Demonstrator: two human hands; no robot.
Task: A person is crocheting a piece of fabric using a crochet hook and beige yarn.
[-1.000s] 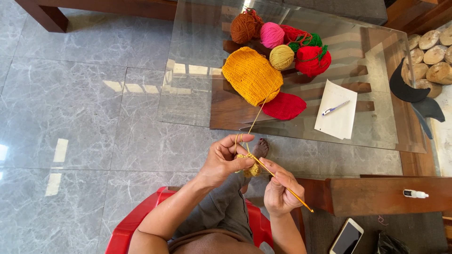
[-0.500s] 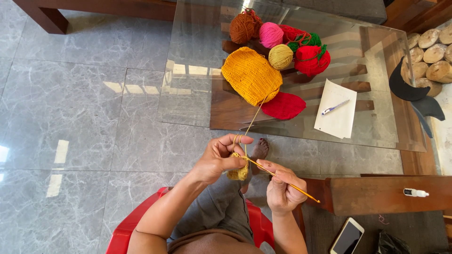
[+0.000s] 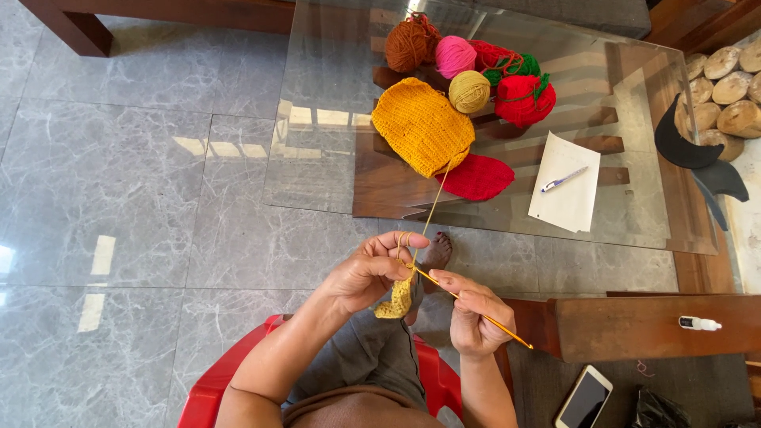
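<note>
My left hand (image 3: 371,272) pinches a small yellow crochet piece (image 3: 398,299) that hangs below the fingers, with yellow yarn (image 3: 432,208) looped over the index finger. That strand runs up to a large yellow crocheted piece (image 3: 422,125) on the glass table (image 3: 333,170). My right hand (image 3: 472,315) grips a thin yellow crochet hook (image 3: 468,305), whose tip meets the small piece at the left fingers.
On the table lie a red crocheted piece (image 3: 478,177), brown (image 3: 407,45), pink (image 3: 454,56), beige (image 3: 469,91) and red (image 3: 524,99) yarn balls, and paper with a pen (image 3: 564,180). A phone (image 3: 584,396) lies on the floor at the right. I sit on a red plastic chair (image 3: 208,394).
Both hands shifted slightly; the hook tip moved in toward the left fingers and the small yellow piece now hangs lower between the hands.
</note>
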